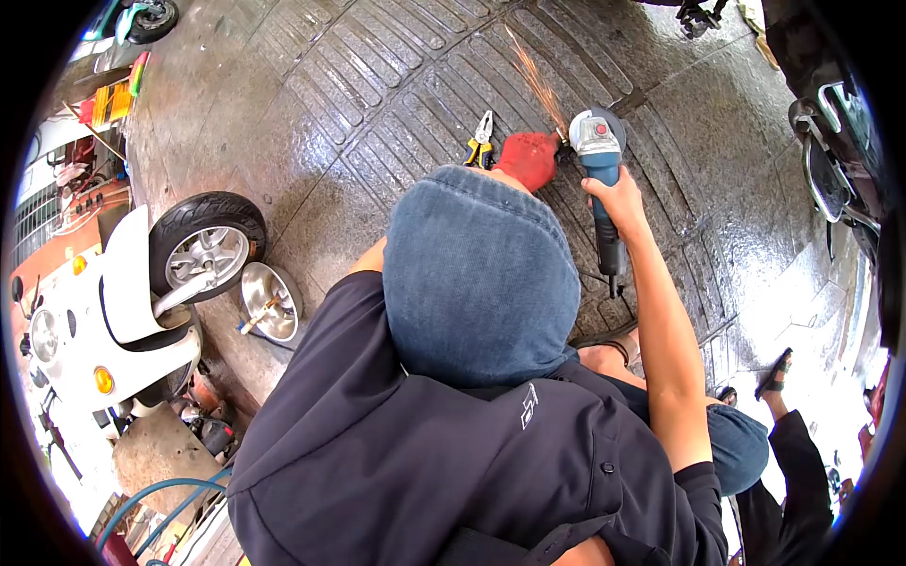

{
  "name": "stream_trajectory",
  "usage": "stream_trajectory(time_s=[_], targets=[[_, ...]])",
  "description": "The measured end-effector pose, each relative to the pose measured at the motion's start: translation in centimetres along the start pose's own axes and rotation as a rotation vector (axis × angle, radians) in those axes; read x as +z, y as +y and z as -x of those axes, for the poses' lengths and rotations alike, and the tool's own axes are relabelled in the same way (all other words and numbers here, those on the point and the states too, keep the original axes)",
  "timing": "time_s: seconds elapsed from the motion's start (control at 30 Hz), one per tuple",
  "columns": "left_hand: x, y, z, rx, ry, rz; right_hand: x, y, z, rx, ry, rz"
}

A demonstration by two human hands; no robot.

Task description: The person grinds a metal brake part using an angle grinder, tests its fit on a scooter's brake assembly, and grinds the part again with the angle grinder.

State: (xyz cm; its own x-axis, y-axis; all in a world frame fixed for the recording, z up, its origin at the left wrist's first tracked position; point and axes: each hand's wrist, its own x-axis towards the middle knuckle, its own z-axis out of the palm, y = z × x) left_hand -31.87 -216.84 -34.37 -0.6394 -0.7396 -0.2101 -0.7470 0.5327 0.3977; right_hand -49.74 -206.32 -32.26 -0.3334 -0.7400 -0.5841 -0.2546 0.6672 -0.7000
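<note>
My right hand (pixel 618 201) is wrapped round the blue and grey body of an angle grinder (pixel 598 141), held with its head pointing away from me. Orange sparks (pixel 538 80) stream forward from beside the disc. My left hand (pixel 528 160), in a red glove, is closed just left of the grinder head. A small dark piece (pixel 563 149) shows between glove and disc; its kind is too hidden to tell. Yellow-and-black pliers (pixel 482 140) lie on the floor left of the glove. My denim-covered knee (pixel 481 274) hides the left wrist and forearm in part.
A white scooter (pixel 127 283) with its wheel (pixel 209 250) stands at the left, beside a shiny metal bowl (pixel 272 302) on the tiled floor. Blue hose (pixel 156 491) curves at lower left. A motorcycle (pixel 835 170) is at the right, and another person's sandalled foot (pixel 776 374) at lower right.
</note>
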Motion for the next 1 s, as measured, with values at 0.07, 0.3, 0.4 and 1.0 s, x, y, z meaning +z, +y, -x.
stream_trajectory(time_s=[0.07,0.3,0.4,1.0], targets=[[0.3,-0.2,-0.1,0.022,0.004,-0.003,-0.3,-0.7,0.5,0.013,-0.018,-0.024],[0.2,-0.1,0.0,0.049,0.031,-0.045,-0.2,-0.7,0.3,0.01,-0.009,-0.023],[-0.1,0.1,0.1,0.024,-0.004,-0.043,-0.3,-1.0,0.5,0.021,-0.023,-0.037],[-0.2,0.2,0.1,0.018,0.008,-0.031,-0.2,-0.2,0.6,0.017,-0.024,-0.015]])
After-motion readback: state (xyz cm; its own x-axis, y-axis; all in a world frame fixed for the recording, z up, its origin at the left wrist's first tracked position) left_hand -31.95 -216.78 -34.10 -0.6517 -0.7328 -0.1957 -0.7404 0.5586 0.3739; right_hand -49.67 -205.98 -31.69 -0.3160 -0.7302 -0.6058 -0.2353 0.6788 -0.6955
